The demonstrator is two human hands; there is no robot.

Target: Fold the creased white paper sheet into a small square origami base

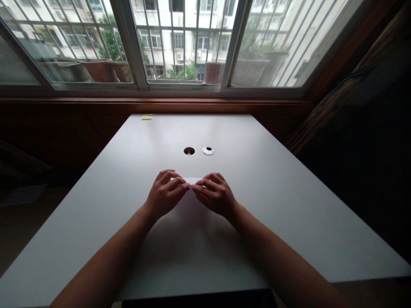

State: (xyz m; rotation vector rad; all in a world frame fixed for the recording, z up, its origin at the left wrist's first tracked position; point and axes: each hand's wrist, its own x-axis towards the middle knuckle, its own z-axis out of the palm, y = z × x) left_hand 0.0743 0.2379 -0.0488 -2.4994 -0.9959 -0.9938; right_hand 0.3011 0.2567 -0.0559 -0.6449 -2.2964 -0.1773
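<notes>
Between my two hands is a small piece of white paper (192, 180), its far edge showing above the fingertips. My left hand (168, 190) grips it from the left, with thumb and fingers pinched together. From the right, my right hand (215, 192) pinches it too, and the fingertips of both hands nearly meet at its middle. Most of the paper is hidden behind the fingers, so its full shape and any fold cannot be made out. Both hands are over the middle of the white table (272, 222).
Beyond my hands, the tabletop has a round cable hole (189, 151) with a white ring-shaped cover (208, 150) to its right. Yellow tape strips (147, 116) lie at the far left corner. A barred window (183, 42) stands behind the table.
</notes>
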